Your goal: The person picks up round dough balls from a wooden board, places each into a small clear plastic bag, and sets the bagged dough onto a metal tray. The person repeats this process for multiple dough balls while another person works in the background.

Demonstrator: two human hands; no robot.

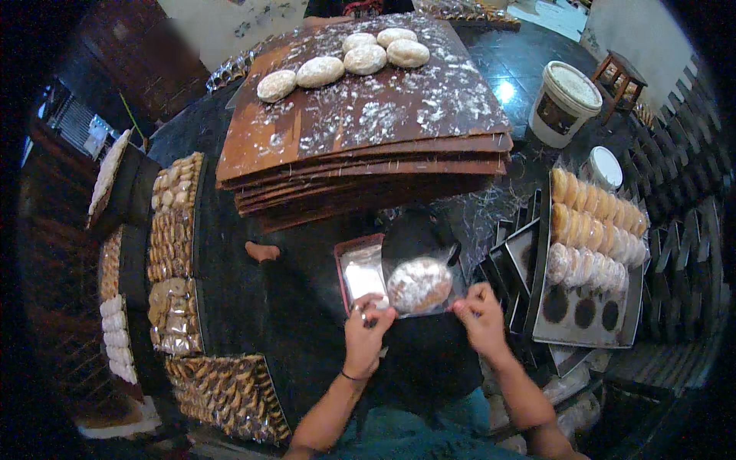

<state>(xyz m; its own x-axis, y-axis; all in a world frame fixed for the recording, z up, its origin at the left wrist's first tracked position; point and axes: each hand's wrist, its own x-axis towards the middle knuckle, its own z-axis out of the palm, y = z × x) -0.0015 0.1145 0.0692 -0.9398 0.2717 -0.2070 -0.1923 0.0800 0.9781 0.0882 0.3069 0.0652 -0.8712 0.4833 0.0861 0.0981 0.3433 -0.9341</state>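
A sugar-dusted round pastry (420, 284) lies inside a clear plastic bag (428, 313) in front of me. My left hand (368, 328) pinches the bag's left edge between thumb and fingers, and my right hand (480, 322) pinches its right edge. Just left of the pastry, a red-rimmed tray (339, 273) holds a stack of clear plastic bags (366, 279). Several white-powdered pastries (320, 72) rest on the top board of a stack of wooden boards (368, 121) that is strewn with white powder.
Wrapped pastries (595, 207) stand in rows on a metal tray (583, 339) at right. Behind are a lidded white bucket (564, 103), a smaller tub (605, 167) and a wooden stool (621, 75). Trays of packed baked goods (171, 244) line the left. A bare foot (262, 252) shows near the boards.
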